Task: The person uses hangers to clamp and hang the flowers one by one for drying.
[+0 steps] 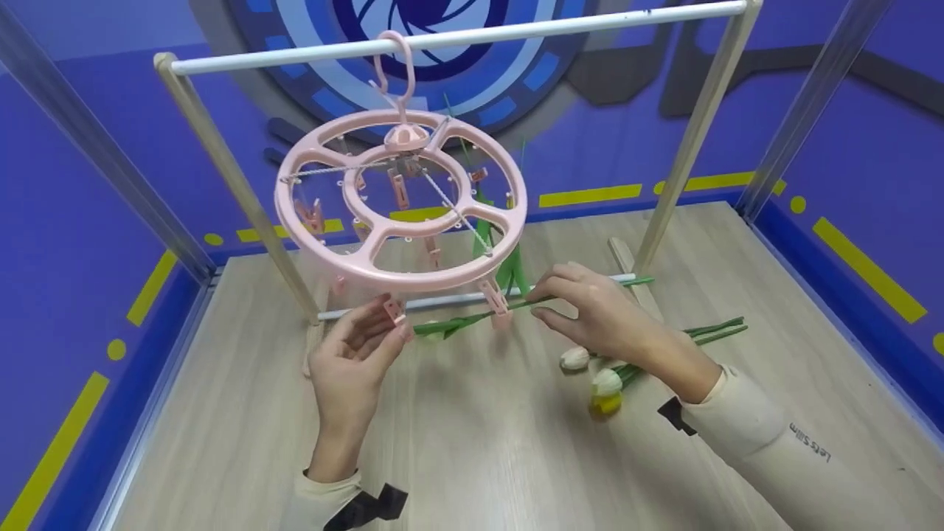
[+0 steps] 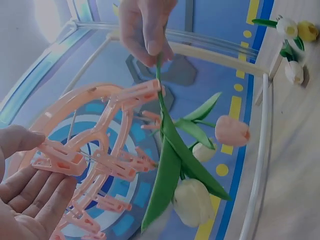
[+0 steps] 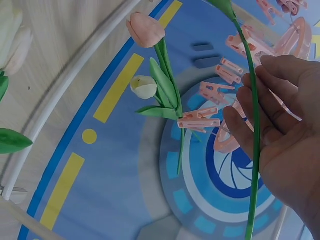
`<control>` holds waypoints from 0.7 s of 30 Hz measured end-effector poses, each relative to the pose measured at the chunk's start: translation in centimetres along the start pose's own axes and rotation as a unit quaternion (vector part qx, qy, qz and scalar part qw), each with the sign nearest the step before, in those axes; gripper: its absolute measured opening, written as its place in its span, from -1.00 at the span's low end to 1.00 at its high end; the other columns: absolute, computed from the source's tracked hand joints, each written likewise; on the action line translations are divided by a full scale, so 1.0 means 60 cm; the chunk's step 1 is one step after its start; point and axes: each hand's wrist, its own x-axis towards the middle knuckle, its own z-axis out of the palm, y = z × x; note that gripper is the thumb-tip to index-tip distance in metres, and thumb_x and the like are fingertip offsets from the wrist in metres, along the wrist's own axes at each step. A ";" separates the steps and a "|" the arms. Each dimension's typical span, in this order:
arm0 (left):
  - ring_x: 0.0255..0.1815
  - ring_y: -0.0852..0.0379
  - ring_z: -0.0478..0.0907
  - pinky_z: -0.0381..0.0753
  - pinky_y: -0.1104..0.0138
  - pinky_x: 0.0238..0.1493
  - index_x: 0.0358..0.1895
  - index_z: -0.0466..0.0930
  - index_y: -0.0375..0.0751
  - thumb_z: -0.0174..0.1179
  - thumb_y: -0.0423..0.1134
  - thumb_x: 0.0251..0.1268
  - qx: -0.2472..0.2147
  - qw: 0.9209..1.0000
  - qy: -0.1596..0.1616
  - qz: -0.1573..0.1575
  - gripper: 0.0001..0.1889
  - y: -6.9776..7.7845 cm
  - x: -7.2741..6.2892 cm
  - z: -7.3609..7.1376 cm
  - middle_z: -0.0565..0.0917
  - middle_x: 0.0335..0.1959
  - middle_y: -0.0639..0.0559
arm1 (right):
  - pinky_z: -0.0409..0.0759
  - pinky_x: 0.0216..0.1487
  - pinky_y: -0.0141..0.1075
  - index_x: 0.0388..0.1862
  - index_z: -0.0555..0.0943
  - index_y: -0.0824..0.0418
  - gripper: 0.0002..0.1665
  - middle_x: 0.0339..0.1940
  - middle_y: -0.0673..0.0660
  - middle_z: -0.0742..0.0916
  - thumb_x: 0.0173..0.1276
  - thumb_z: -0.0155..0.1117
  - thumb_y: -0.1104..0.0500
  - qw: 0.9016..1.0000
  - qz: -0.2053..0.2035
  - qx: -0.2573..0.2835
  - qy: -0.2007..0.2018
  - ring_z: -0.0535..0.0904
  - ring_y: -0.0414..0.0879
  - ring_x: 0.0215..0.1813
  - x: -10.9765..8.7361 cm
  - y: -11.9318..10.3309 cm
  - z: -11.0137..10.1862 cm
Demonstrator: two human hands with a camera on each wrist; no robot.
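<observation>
My left hand (image 1: 354, 361) pinches a pink clothespin (image 2: 62, 157) between thumb and fingers, just below the rim of a round pink clip hanger (image 1: 402, 280). Close by, a tulip stem (image 1: 476, 318) crosses another pink clothespin (image 1: 498, 299), and in the left wrist view its green leaves (image 2: 170, 155) hang over a white bloom (image 2: 192, 202). Around the stem's bare end, my right hand (image 1: 597, 313) has its fingers loosely extended, thumb apart from them; the stem runs across them in the right wrist view. Behind, a pink tulip (image 3: 146, 30) and a white tulip (image 3: 143, 87) hang at a clothespin (image 3: 199, 122).
The hanger hooks over the white top bar (image 1: 560, 29) of a wooden-legged rack. Several tulips, white (image 1: 607, 383) and yellow (image 1: 606, 405), lie on the wooden tabletop (image 1: 479, 457) below my right forearm. A lower white bar (image 1: 442, 301) runs behind my hands. Blue panels (image 1: 81, 192) enclose the table.
</observation>
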 end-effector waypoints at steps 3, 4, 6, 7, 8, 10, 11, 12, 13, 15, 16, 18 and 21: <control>-0.01 0.01 0.76 0.77 0.22 0.07 0.17 0.65 -0.53 0.46 -0.61 0.22 -0.002 1.000 -0.016 0.007 -0.57 0.002 -0.001 0.004 0.75 0.01 -0.28 | 0.75 0.03 -0.19 -0.02 0.75 0.22 -0.78 -0.06 0.05 0.77 0.39 0.53 0.34 1.000 0.004 0.001 0.000 0.67 -0.04 0.01 -0.001 0.004 -0.001; -0.01 0.01 0.76 0.77 0.22 0.07 0.17 0.65 -0.53 0.46 -0.61 0.21 -0.003 1.000 -0.021 0.011 -0.57 0.002 -0.001 0.005 0.75 0.01 -0.28 | 0.75 0.06 -0.18 -0.01 0.75 0.22 -0.78 -0.05 0.05 0.78 0.39 0.52 0.33 1.000 0.008 0.002 -0.001 0.68 -0.04 0.04 -0.001 0.004 -0.001; 0.00 0.01 0.77 0.78 0.21 0.06 0.16 0.66 -0.54 0.45 -0.62 0.22 -0.003 0.999 -0.029 0.021 -0.58 0.003 -0.001 0.008 0.76 0.01 -0.28 | 0.75 0.13 -0.16 0.01 0.75 0.21 -0.77 0.00 0.06 0.78 0.41 0.51 0.33 1.000 0.018 0.005 -0.005 0.69 -0.02 0.09 0.000 0.005 -0.003; 0.00 0.01 0.77 0.78 0.21 0.06 0.15 0.66 -0.54 0.45 -0.62 0.22 -0.001 0.999 -0.032 0.026 -0.59 0.004 -0.001 0.010 0.77 0.00 -0.27 | 0.74 0.16 -0.15 0.02 0.75 0.21 -0.77 0.03 0.06 0.79 0.41 0.51 0.32 1.000 0.023 0.007 -0.006 0.69 -0.02 0.11 0.000 0.004 -0.004; 0.00 0.00 0.77 0.78 0.21 0.06 0.15 0.66 -0.54 0.45 -0.62 0.22 -0.001 0.999 -0.035 0.032 -0.59 0.004 -0.001 0.012 0.77 0.00 -0.27 | 0.74 0.18 -0.14 0.02 0.75 0.21 -0.77 0.05 0.06 0.79 0.42 0.50 0.33 1.000 0.025 0.010 -0.007 0.70 -0.01 0.13 0.000 0.004 -0.005; 0.01 0.00 0.77 0.78 0.20 0.06 0.15 0.67 -0.54 0.45 -0.62 0.22 0.001 0.998 -0.039 0.041 -0.60 0.005 -0.001 0.016 0.77 0.00 -0.26 | 0.72 0.21 -0.13 0.04 0.74 0.22 -0.76 0.09 0.07 0.79 0.42 0.49 0.35 0.999 0.025 0.020 -0.003 0.70 -0.01 0.17 -0.001 0.003 -0.007; 0.02 -0.01 0.77 0.78 0.20 0.06 0.14 0.67 -0.54 0.45 -0.61 0.23 0.006 0.998 -0.041 0.047 -0.60 0.004 -0.001 0.018 0.78 0.00 -0.25 | 0.72 0.23 -0.12 0.04 0.74 0.23 -0.75 0.11 0.07 0.79 0.41 0.48 0.37 0.999 0.020 0.026 0.001 0.70 0.00 0.18 -0.002 0.004 -0.007; 0.02 -0.01 0.77 0.78 0.20 0.06 0.15 0.67 -0.53 0.45 -0.60 0.23 0.013 0.998 -0.042 0.052 -0.60 0.004 -0.001 0.020 0.78 0.00 -0.24 | 0.71 0.23 -0.13 0.04 0.74 0.24 -0.74 0.12 0.08 0.79 0.40 0.48 0.39 0.999 0.014 0.033 0.006 0.71 0.01 0.18 -0.003 0.004 -0.008; 0.01 -0.01 0.77 0.78 0.20 0.06 0.14 0.68 -0.52 0.46 -0.59 0.24 0.018 0.997 -0.044 0.056 -0.61 0.003 -0.001 0.021 0.78 0.00 -0.23 | 0.71 0.23 -0.14 0.04 0.74 0.24 -0.73 0.13 0.08 0.79 0.39 0.48 0.40 0.999 0.005 0.040 0.012 0.71 0.01 0.18 -0.005 0.003 -0.009; 0.00 -0.02 0.78 0.79 0.21 0.05 0.15 0.69 -0.50 0.46 -0.57 0.24 0.030 0.996 -0.048 0.065 -0.61 0.002 -0.002 0.024 0.79 -0.01 -0.20 | 0.71 0.24 -0.17 0.03 0.75 0.24 -0.71 0.11 0.10 0.79 0.37 0.48 0.44 0.998 -0.016 0.057 0.022 0.72 0.03 0.17 -0.009 0.004 -0.010; 0.00 -0.03 0.78 0.79 0.22 0.05 0.14 0.69 -0.48 0.47 -0.56 0.25 0.036 0.996 -0.049 0.068 -0.61 0.002 -0.003 0.026 0.80 -0.01 -0.19 | 0.70 0.23 -0.20 0.03 0.75 0.23 -0.70 0.10 0.09 0.80 0.37 0.47 0.44 0.997 -0.025 0.063 0.025 0.72 0.03 0.16 -0.011 0.005 -0.011; -0.01 -0.03 0.78 0.79 0.23 0.05 0.15 0.70 -0.46 0.48 -0.54 0.25 0.043 0.995 -0.052 0.071 -0.61 0.002 -0.004 0.028 0.80 -0.01 -0.16 | 0.70 0.21 -0.27 0.03 0.75 0.22 -0.69 0.05 0.08 0.81 0.36 0.47 0.46 0.996 -0.042 0.072 0.027 0.74 0.02 0.11 -0.016 0.008 -0.013; -0.01 -0.04 0.78 0.78 0.24 0.06 0.15 0.71 -0.45 0.48 -0.53 0.25 0.044 0.995 -0.053 0.073 -0.61 0.003 -0.007 0.030 0.81 -0.01 -0.13 | 0.69 0.13 -0.39 0.02 0.76 0.21 -0.69 -0.04 0.04 0.82 0.36 0.46 0.46 0.996 -0.049 0.073 0.018 0.76 -0.02 0.01 -0.026 0.017 -0.014</control>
